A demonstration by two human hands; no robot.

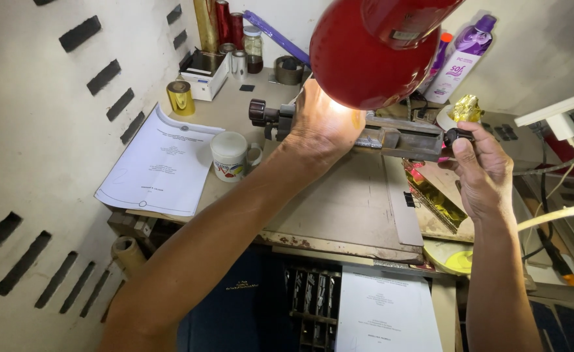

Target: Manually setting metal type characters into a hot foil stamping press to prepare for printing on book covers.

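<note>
Pinching a small black knob [455, 135] between right hand [481, 171] fingertips, at the metal clamp's [391, 138] end; left hand [323, 122] fingers curled over the clamp's other end, under the red lamp [372, 55].

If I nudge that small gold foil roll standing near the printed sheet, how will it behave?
The gold foil roll stands upright on its flat end, so a light push would probably slide it; a higher push may tip it. Once on its side, its round shape would likely roll across the worktable. The shiny foil looks smooth, so possibly slippery, and thin enough to dent.
</note>
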